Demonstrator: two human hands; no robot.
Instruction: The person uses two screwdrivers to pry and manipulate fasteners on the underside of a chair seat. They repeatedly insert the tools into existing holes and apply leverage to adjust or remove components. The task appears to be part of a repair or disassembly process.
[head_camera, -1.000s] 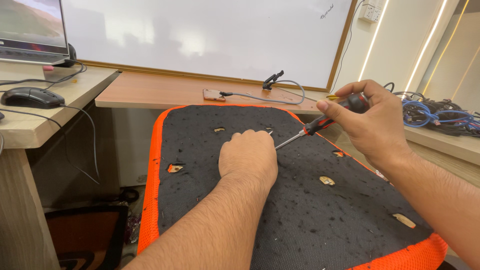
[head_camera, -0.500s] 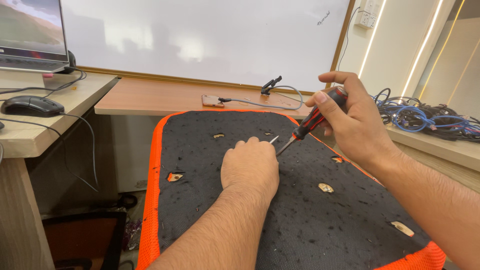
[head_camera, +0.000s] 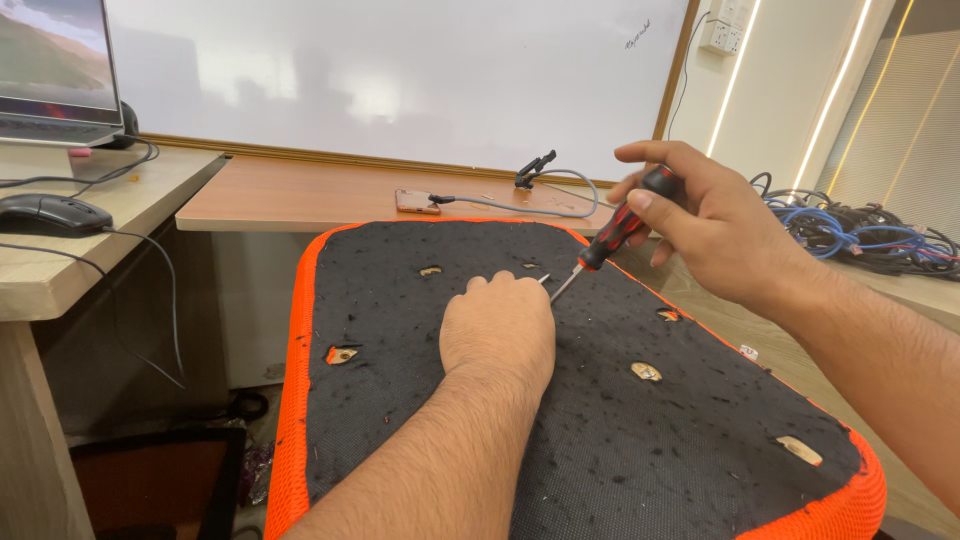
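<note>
Now the right hand (head_camera: 715, 225) is clenched around the red-and-black handle of a screwdriver (head_camera: 605, 242), its shaft slanting down and left to a tip just beside the left hand's fingertips (head_camera: 497, 285). The left hand (head_camera: 500, 325) lies knuckles-up on the black pad (head_camera: 560, 420), fingers curled at the tip; whether they pinch a screw I cannot tell. To drive well, I judge the shaft should stand closer to upright over the hole, the left fingers steadying the tip without sitting under it, and pressure kept along the shaft. The pad is fuzzy black cloth with an orange rim (head_camera: 295, 400) and several small holes showing wood. Far off stand a whiteboard (head_camera: 400, 70) and desk (head_camera: 300, 195); a mouse (head_camera: 45, 212) sits left, cables (head_camera: 860, 225) right.
</note>
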